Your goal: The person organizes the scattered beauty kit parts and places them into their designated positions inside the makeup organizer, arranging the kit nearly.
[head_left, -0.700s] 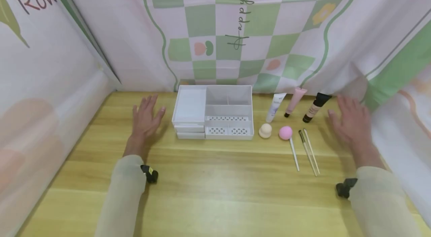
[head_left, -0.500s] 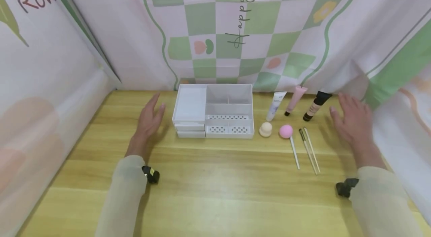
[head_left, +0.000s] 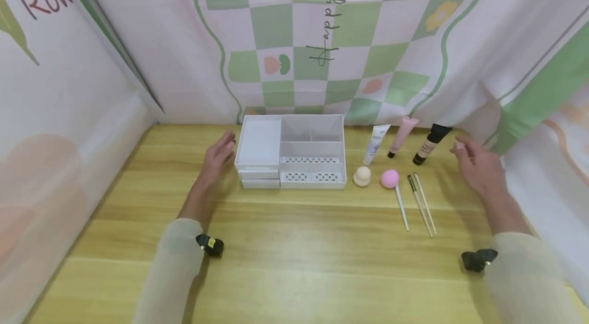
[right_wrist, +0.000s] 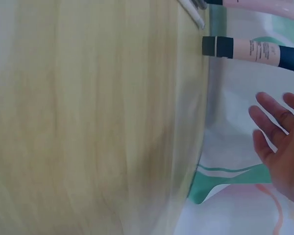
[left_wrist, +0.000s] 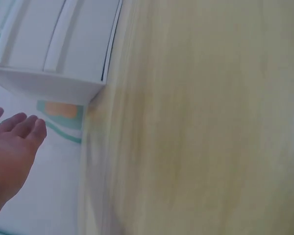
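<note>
A white desktop organizer (head_left: 313, 184) stands at the back of the table, with a lidded part and two drawers on its left and open compartments on its right. My left hand (head_left: 218, 156) is beside its left side, fingers relaxed and holding nothing. My right hand (head_left: 482, 168) hovers just right of a black-and-beige tube (head_left: 429, 146), fingers loosely bent with nothing in them. A pink tube (head_left: 403, 136) and a white tube (head_left: 377, 144) stand left of that one. In front lie a cream makeup sponge (head_left: 362, 176), a pink ball-shaped puff (head_left: 389, 179) and several slim brushes (head_left: 419, 201).
The wooden table (head_left: 294, 257) runs up to a checked curtain (head_left: 317, 32) at the back. White printed cloth (head_left: 83, 94) hangs along the left side, and more cloth (head_left: 547, 176) hangs on the right.
My left hand has moved right, closer to the organizer, and its spread fingers have come together. My right hand's fingers have bent near the black-and-beige tube. The objects have stayed put.
</note>
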Available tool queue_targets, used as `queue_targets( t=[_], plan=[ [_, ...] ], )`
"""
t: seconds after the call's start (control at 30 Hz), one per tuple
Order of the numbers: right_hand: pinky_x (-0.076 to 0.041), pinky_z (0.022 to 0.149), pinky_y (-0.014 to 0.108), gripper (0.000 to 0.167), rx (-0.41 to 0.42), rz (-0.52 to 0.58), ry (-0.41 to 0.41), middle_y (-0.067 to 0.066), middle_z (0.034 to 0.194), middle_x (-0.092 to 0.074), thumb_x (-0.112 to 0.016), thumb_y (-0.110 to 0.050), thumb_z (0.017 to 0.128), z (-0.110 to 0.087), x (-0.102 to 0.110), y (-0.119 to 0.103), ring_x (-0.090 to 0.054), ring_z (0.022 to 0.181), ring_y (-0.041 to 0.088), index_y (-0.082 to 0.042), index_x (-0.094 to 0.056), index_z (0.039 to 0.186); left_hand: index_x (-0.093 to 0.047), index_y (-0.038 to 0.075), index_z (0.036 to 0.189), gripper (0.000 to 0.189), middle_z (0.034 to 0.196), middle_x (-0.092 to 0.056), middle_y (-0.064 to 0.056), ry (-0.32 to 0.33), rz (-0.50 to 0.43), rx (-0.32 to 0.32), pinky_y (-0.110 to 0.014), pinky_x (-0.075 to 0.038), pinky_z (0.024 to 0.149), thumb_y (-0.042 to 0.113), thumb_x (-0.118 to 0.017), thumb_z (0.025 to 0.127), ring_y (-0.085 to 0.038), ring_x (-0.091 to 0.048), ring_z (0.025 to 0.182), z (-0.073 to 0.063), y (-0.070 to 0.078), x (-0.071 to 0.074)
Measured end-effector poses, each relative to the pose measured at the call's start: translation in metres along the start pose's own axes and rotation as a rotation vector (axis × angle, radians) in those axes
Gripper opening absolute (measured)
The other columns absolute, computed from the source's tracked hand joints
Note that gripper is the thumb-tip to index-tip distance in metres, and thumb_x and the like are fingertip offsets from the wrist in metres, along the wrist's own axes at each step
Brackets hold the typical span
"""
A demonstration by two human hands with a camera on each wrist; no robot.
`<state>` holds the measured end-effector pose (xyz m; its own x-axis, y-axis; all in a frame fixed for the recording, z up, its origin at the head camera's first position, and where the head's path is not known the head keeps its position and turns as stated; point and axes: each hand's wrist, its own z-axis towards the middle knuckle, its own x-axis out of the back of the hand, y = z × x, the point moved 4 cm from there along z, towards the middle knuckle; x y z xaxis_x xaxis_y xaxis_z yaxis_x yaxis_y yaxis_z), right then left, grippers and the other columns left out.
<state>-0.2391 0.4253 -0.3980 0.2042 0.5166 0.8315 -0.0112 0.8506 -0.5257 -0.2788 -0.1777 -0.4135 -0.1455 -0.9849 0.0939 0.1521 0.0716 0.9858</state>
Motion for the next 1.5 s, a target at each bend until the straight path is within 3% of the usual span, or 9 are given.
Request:
queue_targets(
  t=[0.07, 0.13, 0.23, 0.4, 0.5, 0.63, 0.83, 1.1, 1.5],
  plan=[
    [-0.056, 0.077, 0.053, 0.058, 0.015, 0.010, -0.001, 0.035, 0.126, -0.063, -0.026, -0.040, 0.109, -0.003, 0.000, -0.002, -0.068, 0.095, 0.028, -0.002, -0.042, 0.151, -0.020, -0.005, 0.158, 0.063, 0.167, -0.021, -0.028, -0.015, -0.031, 0.007, -0.051, -0.022, 0.130, 0.015, -0.042, 0.103, -0.043, -0.024, 0.156, -0.001, 0.001, -0.003],
    [-0.056, 0.067, 0.033, 0.056, 0.034, 0.025, -0.010, 0.033, 0.118, -0.067, -0.031, -0.037, 0.109, -0.007, 0.000, -0.003, -0.063, 0.082, 0.002, 0.003, -0.049, 0.144, -0.020, -0.006, 0.158, 0.063, 0.167, -0.022, -0.027, -0.031, -0.045, 0.018, -0.050, -0.022, 0.130, 0.012, -0.044, 0.102, -0.042, -0.025, 0.156, -0.003, 0.001, -0.006],
    [-0.050, 0.057, 0.019, 0.050, 0.079, 0.033, -0.047, 0.032, 0.106, -0.070, -0.038, -0.033, 0.108, -0.013, -0.002, -0.005, -0.050, 0.071, -0.016, 0.007, -0.056, 0.134, -0.021, -0.008, 0.157, 0.063, 0.167, -0.022, -0.026, -0.046, -0.048, 0.026, -0.047, -0.021, 0.129, 0.008, -0.044, 0.100, -0.040, -0.024, 0.156, -0.005, 0.000, -0.008],
    [-0.052, 0.058, 0.019, 0.046, 0.110, 0.009, -0.164, 0.027, 0.097, -0.073, -0.047, -0.030, 0.106, -0.019, -0.006, -0.007, -0.060, 0.067, -0.003, 0.009, -0.062, 0.125, -0.023, -0.007, 0.157, 0.064, 0.167, -0.023, -0.023, -0.068, -0.046, 0.021, -0.045, -0.022, 0.129, 0.002, -0.047, 0.098, -0.038, -0.024, 0.156, -0.005, 0.000, -0.012],
    [-0.054, 0.060, 0.019, 0.044, 0.103, -0.008, -0.231, 0.023, 0.094, -0.076, -0.053, -0.030, 0.104, -0.022, -0.009, -0.010, -0.064, 0.067, -0.001, 0.009, -0.066, 0.121, -0.021, -0.005, 0.157, 0.066, 0.168, -0.020, -0.021, -0.082, -0.069, 0.023, -0.045, -0.023, 0.128, -0.001, -0.048, 0.097, -0.037, -0.022, 0.157, -0.004, 0.000, -0.014],
    [-0.054, 0.062, 0.018, 0.034, 0.113, -0.030, -0.312, 0.021, 0.095, -0.078, -0.061, -0.025, 0.099, -0.031, -0.016, -0.015, -0.061, 0.070, -0.009, 0.005, -0.074, 0.110, -0.018, -0.005, 0.158, 0.068, 0.170, -0.016, -0.020, -0.095, -0.103, 0.024, -0.044, -0.020, 0.129, -0.005, -0.046, 0.096, -0.036, -0.018, 0.159, -0.004, -0.002, -0.015],
    [-0.054, 0.059, 0.020, 0.029, 0.067, -0.023, -0.439, 0.015, 0.091, -0.079, -0.062, -0.019, 0.096, -0.050, -0.027, -0.023, -0.061, 0.067, 0.001, 0.005, -0.074, 0.107, -0.017, -0.005, 0.158, 0.068, 0.170, -0.014, -0.019, -0.111, -0.127, 0.012, -0.043, -0.019, 0.129, -0.004, -0.045, 0.096, -0.034, -0.016, 0.159, -0.004, -0.003, -0.015],
    [-0.051, 0.057, 0.021, 0.035, -0.107, -0.012, -0.492, -0.001, 0.080, -0.076, -0.063, -0.027, 0.097, -0.069, -0.038, -0.021, -0.061, 0.067, 0.006, 0.003, -0.073, 0.110, -0.018, -0.003, 0.159, 0.068, 0.171, -0.016, -0.018, -0.137, -0.133, -0.010, -0.039, -0.026, 0.128, -0.004, -0.045, 0.096, -0.035, -0.020, 0.158, -0.004, -0.001, -0.016],
    [-0.060, 0.062, 0.022, 0.031, -0.190, 0.053, -0.530, 0.001, 0.082, -0.078, -0.068, -0.022, 0.092, -0.075, -0.041, -0.020, -0.069, 0.071, 0.009, 0.007, -0.073, 0.103, -0.017, -0.005, 0.159, 0.069, 0.170, -0.014, -0.019, -0.124, -0.145, 0.001, -0.041, -0.024, 0.129, -0.006, -0.044, 0.096, -0.037, -0.017, 0.158, -0.005, -0.002, -0.017]
  ],
)
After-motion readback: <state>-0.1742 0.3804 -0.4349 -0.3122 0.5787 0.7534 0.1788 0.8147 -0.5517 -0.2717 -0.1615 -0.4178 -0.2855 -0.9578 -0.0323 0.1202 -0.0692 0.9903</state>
